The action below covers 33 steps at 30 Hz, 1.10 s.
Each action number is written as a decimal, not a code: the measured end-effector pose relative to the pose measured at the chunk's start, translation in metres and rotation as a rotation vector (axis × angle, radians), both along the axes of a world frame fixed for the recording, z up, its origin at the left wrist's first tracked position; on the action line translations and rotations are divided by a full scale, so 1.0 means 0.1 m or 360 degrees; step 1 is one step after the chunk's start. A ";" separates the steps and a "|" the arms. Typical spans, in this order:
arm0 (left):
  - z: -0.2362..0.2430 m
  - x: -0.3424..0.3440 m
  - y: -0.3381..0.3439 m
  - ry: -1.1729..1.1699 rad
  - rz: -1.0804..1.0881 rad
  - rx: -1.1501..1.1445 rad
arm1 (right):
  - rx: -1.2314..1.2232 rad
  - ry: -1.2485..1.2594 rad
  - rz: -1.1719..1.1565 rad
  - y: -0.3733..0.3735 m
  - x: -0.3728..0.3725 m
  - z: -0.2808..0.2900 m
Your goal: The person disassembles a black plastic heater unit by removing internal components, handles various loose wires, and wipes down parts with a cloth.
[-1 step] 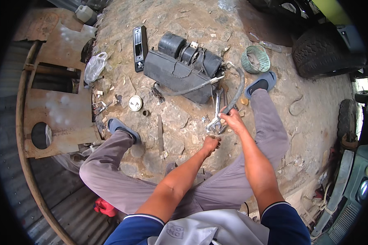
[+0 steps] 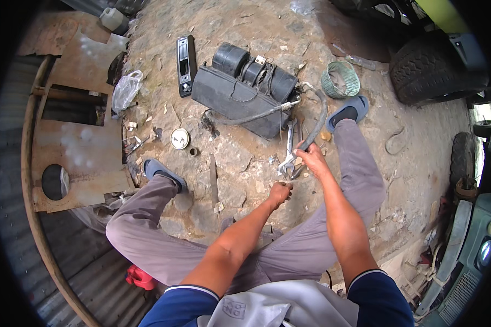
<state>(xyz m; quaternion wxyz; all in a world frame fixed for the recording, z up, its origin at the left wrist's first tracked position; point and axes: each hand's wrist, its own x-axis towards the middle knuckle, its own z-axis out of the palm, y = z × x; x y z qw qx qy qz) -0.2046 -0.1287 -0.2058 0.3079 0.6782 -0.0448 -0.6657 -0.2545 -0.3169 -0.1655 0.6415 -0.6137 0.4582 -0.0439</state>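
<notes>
A thick grey hose [image 2: 317,126] loops from a black blower housing [image 2: 237,97] down to my right hand [image 2: 312,160], whose fingers are wrapped round its lower end. My left hand [image 2: 280,194] is curled closed just left of and nearer than the right one, low over the stone ground. What its fingers hold, if anything, is too small to make out. Beyond my left hand lie metal wrenches [image 2: 288,158], one with its open jaw toward me. A second, thinner hose [image 2: 245,120] runs along the housing's near side.
A black slotted panel [image 2: 186,65] lies left of the housing, and a green basket [image 2: 340,79] stands to its right. A round tin [image 2: 180,138] and a small metal ring [image 2: 194,152] sit near my left foot. Rusty sheet metal [image 2: 73,158] edges the left; a tyre [image 2: 436,71] lies far right.
My left hand has shifted slightly left and nearer. My right hand stays on the hose, its thumb and fingers slightly moved, and the wrench jaw shows more clearly.
</notes>
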 end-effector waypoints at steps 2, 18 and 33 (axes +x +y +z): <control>-0.10 0.13 0.11 -0.0100 -0.0508 -0.0087 | -0.0060 0.0081 -0.0040 -0.15 0.01 0.06; 0.89 3.91 -1.73 -0.2000 -0.0616 -0.0335 | -0.0130 0.0485 -0.0253 -0.67 0.01 0.43; 0.51 4.51 -3.48 -0.1948 -0.1616 0.0220 | -0.0658 0.0673 -0.0280 -0.40 -0.34 -0.36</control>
